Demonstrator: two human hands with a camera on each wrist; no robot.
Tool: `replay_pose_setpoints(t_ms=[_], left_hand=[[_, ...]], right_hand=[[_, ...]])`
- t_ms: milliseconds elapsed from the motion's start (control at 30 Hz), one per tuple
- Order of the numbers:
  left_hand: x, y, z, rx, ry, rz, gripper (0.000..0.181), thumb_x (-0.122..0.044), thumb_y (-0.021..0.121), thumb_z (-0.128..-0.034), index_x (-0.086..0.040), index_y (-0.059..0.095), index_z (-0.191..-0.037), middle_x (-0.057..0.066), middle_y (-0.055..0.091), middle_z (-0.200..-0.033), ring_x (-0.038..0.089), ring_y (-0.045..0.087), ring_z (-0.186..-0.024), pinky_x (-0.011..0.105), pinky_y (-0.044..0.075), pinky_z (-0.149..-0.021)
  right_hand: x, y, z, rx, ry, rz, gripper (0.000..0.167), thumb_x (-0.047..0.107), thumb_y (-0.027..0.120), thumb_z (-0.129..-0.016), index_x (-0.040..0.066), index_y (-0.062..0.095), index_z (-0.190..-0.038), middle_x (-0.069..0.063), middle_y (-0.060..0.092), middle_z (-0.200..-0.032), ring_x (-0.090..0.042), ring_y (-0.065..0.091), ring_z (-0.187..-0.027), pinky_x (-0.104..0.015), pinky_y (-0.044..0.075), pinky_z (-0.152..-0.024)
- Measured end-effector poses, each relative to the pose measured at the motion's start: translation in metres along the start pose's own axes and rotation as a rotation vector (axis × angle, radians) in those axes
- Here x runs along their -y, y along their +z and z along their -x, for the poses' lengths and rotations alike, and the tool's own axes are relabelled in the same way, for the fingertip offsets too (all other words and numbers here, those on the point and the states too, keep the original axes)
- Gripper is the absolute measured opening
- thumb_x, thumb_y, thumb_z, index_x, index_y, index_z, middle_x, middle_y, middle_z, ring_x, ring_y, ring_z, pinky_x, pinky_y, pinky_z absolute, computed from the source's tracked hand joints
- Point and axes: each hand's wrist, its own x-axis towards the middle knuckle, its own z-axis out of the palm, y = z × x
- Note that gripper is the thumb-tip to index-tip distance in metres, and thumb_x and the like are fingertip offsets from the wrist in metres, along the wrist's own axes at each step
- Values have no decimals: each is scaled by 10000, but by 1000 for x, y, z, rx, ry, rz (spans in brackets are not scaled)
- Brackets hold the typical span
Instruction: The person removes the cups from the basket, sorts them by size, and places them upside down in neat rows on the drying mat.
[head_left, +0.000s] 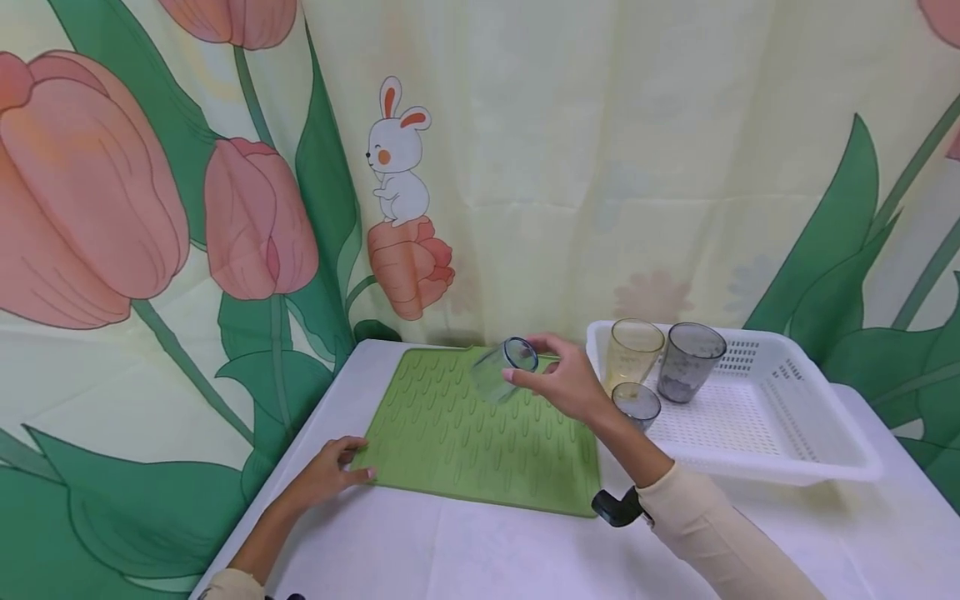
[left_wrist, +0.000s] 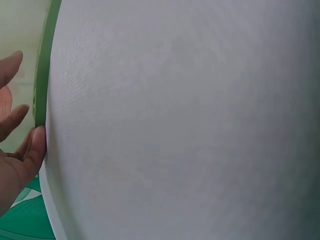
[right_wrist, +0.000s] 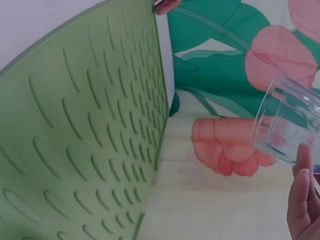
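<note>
My right hand (head_left: 564,382) grips a clear drinking glass (head_left: 495,373) with a bluish rim, between thumb and fingers. The glass is tilted well over, above the far part of a green ridged mat (head_left: 465,450), its blue rim towards the hand. In the right wrist view the glass (right_wrist: 282,125) shows at the right side, with fingertips (right_wrist: 301,170) against it. My left hand (head_left: 327,472) rests at the mat's near left corner. There the left wrist view shows a digit touching the mat's edge (left_wrist: 43,75), other fingers spread loosely.
Right of the mat stands a white plastic basket (head_left: 817,408) with slotted walls. Inside are an amber glass (head_left: 633,354), a grey glass (head_left: 690,362) and a smaller grey glass (head_left: 636,404), partly behind my right wrist. A tulip-printed curtain (head_left: 540,167) hangs behind the white table (head_left: 465,550).
</note>
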Motion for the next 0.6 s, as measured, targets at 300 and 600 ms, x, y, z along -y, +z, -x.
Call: replay_pose_setpoints(t_ms=[300,600], left_hand=[[1,1,-2,2,-1,10,618,-220,803,-850,40,554,-1353,267,501,-1341,387,530,-1210,457,489,-947],[4,2,-4,-5,-7,1,590,-147,799,-846,32,558,-1353,243,513,-1303,355,530,-1177,430,488,-922]], right_hand=[[-7,17,-14,24,-14,-43,587,292,843,-799,41,623,-1282,-141,652,-1223,-261,697,-715,-339,594,-614],[-11,31,-28,38,31,-18,565,347,847,-793,106,635,-1258,-106,650,-1225,-290,681,-1014,-370,618,-672]])
